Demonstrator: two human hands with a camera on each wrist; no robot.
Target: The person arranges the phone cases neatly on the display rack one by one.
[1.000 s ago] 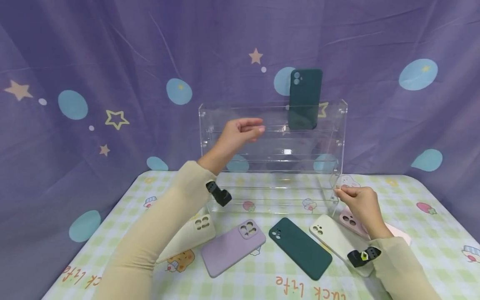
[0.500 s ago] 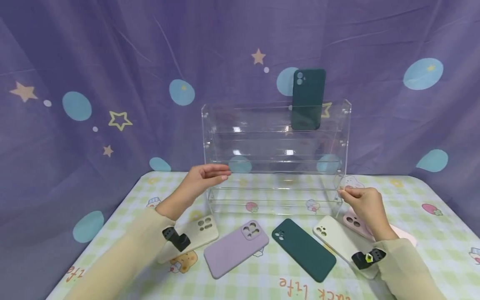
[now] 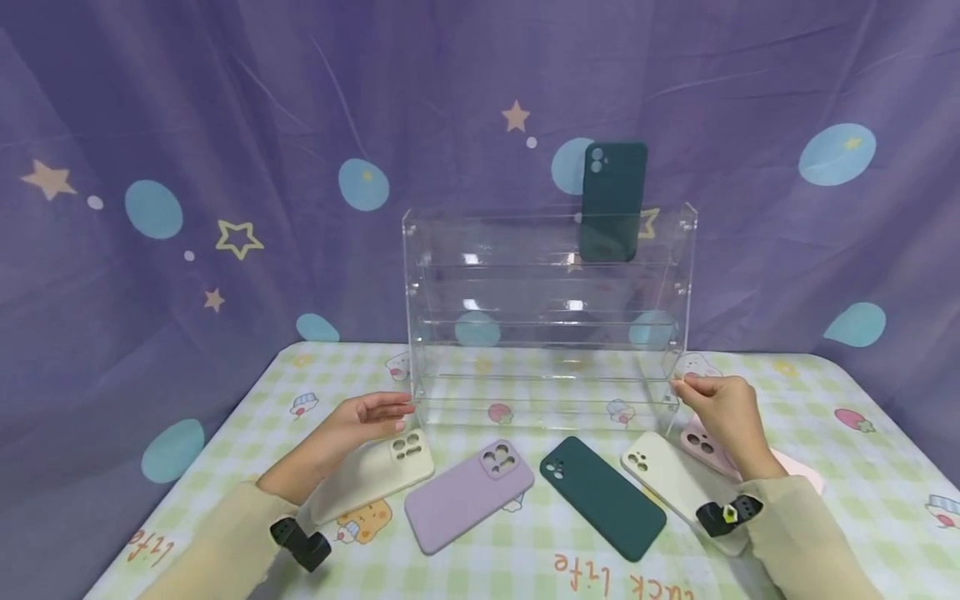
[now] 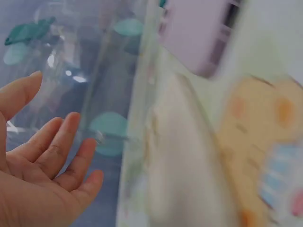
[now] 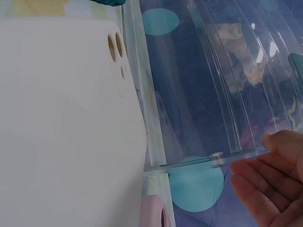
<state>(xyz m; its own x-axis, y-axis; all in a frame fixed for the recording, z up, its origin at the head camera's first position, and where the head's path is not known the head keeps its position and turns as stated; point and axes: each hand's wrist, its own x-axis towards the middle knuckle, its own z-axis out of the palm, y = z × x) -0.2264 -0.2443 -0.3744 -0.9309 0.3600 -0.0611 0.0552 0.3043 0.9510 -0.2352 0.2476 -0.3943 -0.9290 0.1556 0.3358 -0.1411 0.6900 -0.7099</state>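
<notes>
A clear acrylic tiered rack (image 3: 525, 406) stands at the back of the table. In its top tier a dark green phone case (image 3: 611, 200) leans upright. My right hand (image 3: 727, 417) pinches the rack's right side panel near the bottom; the right wrist view shows the panel edge between thumb and fingers. With loosely bent fingers, my left hand (image 3: 341, 433) hovers by the rack's lower left corner, holding nothing. Below it lies a cream phone case (image 3: 375, 479), partly covered by the hand. In the left wrist view that cream case (image 4: 180, 161) is blurred.
Along the table front lie a lilac phone case (image 3: 468, 498), another dark green one (image 3: 602, 498) and a white one (image 3: 667, 475). A pink case (image 3: 701, 442) is partly hidden under my right hand. A purple patterned curtain (image 3: 262, 108) hangs behind the checked tablecloth (image 3: 510, 575).
My left hand has come down and left from in front of the rack's upper tiers to beside its lower left corner. My right hand stays on the rack's side.
</notes>
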